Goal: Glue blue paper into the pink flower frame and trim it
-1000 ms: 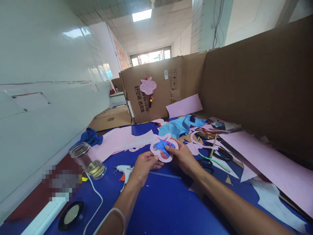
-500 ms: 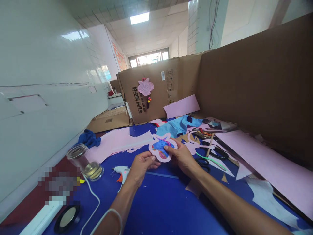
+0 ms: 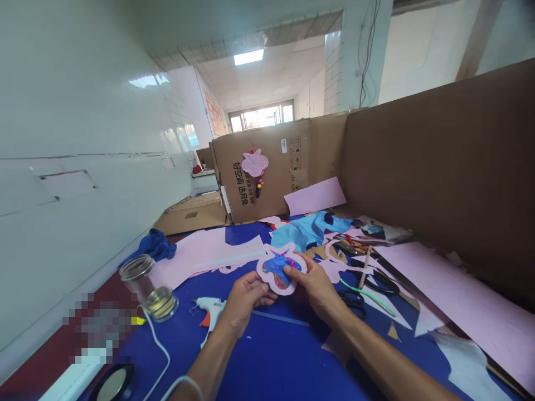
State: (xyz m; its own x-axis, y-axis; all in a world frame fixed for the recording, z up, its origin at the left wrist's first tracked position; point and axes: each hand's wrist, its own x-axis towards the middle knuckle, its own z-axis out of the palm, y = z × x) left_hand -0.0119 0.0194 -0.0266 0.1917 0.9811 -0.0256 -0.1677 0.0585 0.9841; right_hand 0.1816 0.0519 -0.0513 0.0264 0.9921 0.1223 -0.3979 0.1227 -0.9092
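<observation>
Both hands hold a pink paper cutout (image 3: 262, 262) with a scalloped outline and blue, purple and red fabric showing in its middle. My left hand (image 3: 246, 301) pinches the lower left edge, its fingertips partly behind the piece. On the right side, my right hand (image 3: 315, 281) grips it with the thumb pressed on the blue fabric. A white hot glue gun (image 3: 212, 312) with an orange trigger lies beside my left wrist, and a clear glue stick (image 3: 281, 317) rests below the cutout.
A glass jar (image 3: 152, 287) of pale liquid stands left. Scissors (image 3: 355, 301), a green strip (image 3: 368, 295) and paper scraps lie right. Blue fabric (image 3: 307, 227) and pink sheets (image 3: 200, 250) are behind. Cardboard walls (image 3: 418, 161) enclose the back and right; a similar ornament (image 3: 254, 163) hangs there.
The camera view has tilted up, so the whole scene sits lower in the picture. Both hands keep the same hold on the cutout.
</observation>
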